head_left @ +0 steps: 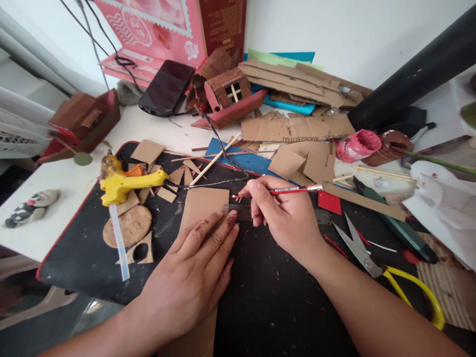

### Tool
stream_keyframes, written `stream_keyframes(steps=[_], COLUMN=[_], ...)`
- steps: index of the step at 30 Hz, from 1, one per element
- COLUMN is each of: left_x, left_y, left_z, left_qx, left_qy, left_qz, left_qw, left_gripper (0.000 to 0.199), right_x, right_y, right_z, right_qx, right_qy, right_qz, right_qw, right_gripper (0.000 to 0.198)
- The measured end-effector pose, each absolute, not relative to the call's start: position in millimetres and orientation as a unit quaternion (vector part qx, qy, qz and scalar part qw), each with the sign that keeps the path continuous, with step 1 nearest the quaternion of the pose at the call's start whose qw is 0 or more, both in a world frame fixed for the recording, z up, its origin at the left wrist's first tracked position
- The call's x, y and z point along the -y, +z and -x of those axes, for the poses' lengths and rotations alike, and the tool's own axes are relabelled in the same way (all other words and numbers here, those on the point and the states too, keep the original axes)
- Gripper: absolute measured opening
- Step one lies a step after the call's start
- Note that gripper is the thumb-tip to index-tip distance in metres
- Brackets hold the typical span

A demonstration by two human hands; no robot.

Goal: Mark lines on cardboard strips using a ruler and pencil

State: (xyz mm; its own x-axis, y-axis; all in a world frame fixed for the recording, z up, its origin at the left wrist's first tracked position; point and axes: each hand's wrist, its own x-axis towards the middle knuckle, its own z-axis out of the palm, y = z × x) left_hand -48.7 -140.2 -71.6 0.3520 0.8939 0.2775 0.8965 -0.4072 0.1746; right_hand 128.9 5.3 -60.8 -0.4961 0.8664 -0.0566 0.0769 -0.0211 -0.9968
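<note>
My left hand lies flat with fingers stretched out, pressing on a strip of brown cardboard and on the end of a clear ruler. The ruler lies across the strip's right edge and runs on under my right hand. That hand is closed around a red pencil, its tip pointing left, just above the ruler near the cardboard's edge. Paint or dirt stains the fingertips of both hands. My left forearm and hand hide part of the strip.
A yellow glue gun and cardboard scraps lie left. Scissors with yellow handles and a dark green cutter lie right. Behind are a painted cardboard boat, a phone, stacked cardboard and paint jars.
</note>
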Motion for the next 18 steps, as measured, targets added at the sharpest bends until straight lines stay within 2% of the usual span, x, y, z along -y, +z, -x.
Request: stream_keyframes(steps=[18], left_x=[140.7], left_y=[-74.6], left_z=[50.2], left_qx=[0.539], left_qy=[-0.167], left_qz=[0.825], left_qw=[0.031], left_gripper=[0.051], right_x=[-2.6], right_y=[-59.0], right_z=[-128.9], right_qx=[0.599], right_qy=[0.621], right_qz=[0.379], right_qw=[0.334], right_gripper=[0.04])
